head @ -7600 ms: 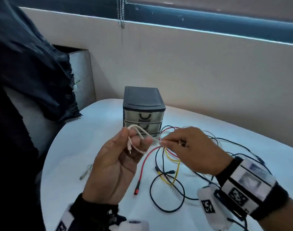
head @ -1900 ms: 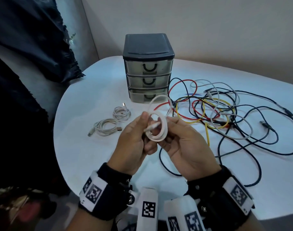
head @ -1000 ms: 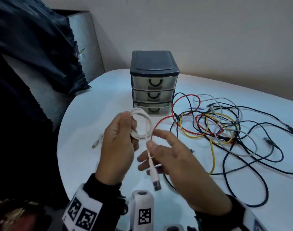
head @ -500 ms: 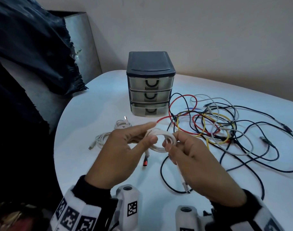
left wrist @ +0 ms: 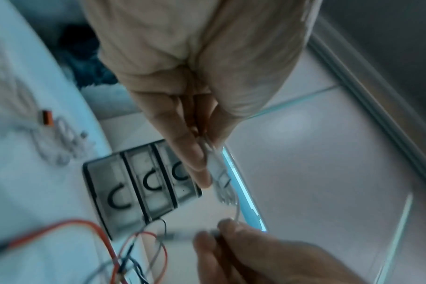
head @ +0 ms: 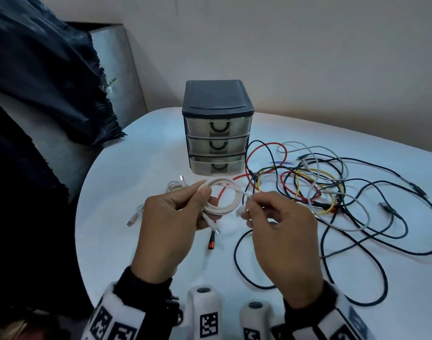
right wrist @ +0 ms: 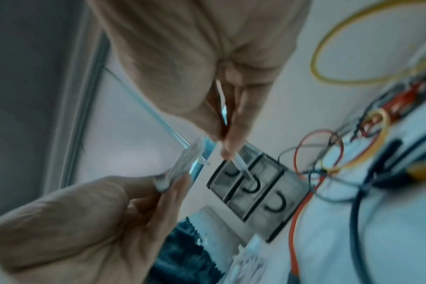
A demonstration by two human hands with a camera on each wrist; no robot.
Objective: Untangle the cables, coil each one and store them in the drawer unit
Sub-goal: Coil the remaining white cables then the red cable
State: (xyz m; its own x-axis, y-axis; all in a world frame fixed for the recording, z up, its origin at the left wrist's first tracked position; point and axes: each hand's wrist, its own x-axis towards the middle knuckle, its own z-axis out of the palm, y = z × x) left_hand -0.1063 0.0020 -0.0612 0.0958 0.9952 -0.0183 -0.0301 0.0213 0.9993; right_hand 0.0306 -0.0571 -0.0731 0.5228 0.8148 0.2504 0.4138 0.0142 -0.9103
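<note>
Beyond our fingertips stands the drawer unit (head: 217, 126) on the white table (head: 141, 153), all three drawers shut. Right of our fingers sprawls the tangle of cables (head: 315, 185), red, yellow, grey and black, still knotted. Left of them lie two coiled white cables (head: 175, 186), finished but not stored. Between our hands hangs the white cable (head: 224, 197), wound in a flat loop whose plane faces up. Our left hand (head: 170, 224) pinches the loop's near-left edge, one plug dangling below the thumb. Our right hand (head: 281, 231) pinches the free end at the loop's right edge, fingers curled narrow around it. That tail points toward the loop, so we judge the next tuck belongs to the right hand. Half a second ago the tail trailed down below the right hand; now it is gathered up at the fingertips.
</note>
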